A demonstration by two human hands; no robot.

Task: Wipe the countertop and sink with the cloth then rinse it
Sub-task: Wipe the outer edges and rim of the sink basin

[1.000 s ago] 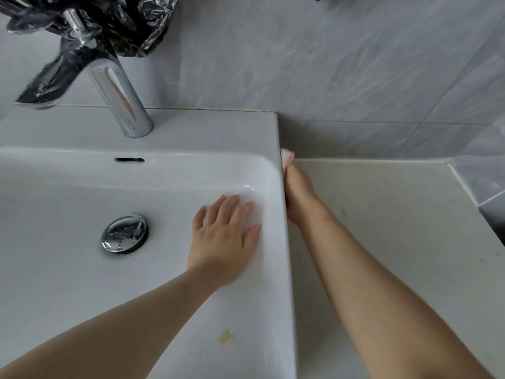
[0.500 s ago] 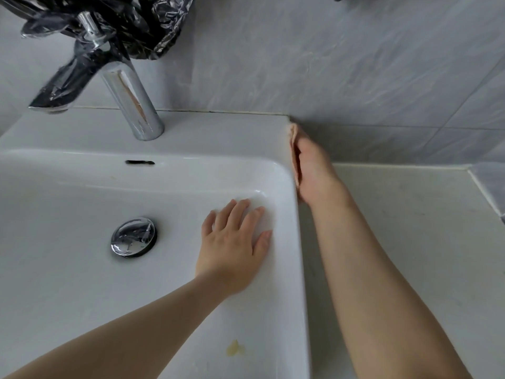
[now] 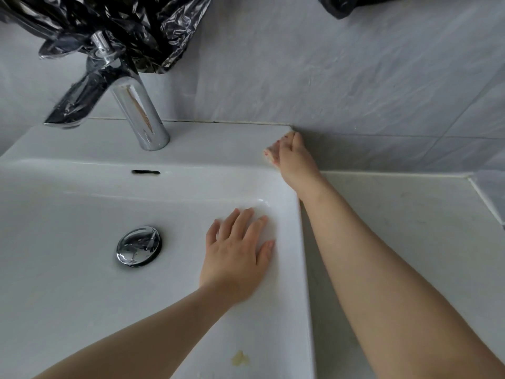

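Head view: both hands at the sink's right side.
Flat on the inner wall of the white sink (image 3: 82, 283), the left hand (image 3: 235, 263) rests with fingers (image 3: 247, 222) straight and slightly spread. The right hand (image 3: 296, 162) curls its fingers over a pale cloth (image 3: 271, 154), pressing it on the sink's rear corner beside the tiled wall (image 3: 355, 77). Only a blurred pinkish edge shows left of those fingers. The tabletop (image 3: 410, 228) lies to their right.

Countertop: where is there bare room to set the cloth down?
The countertop is bare between the right forearm, the tiled wall and its right edge. Crowded: the sink's back right corner, where the right hand holds the cloth.
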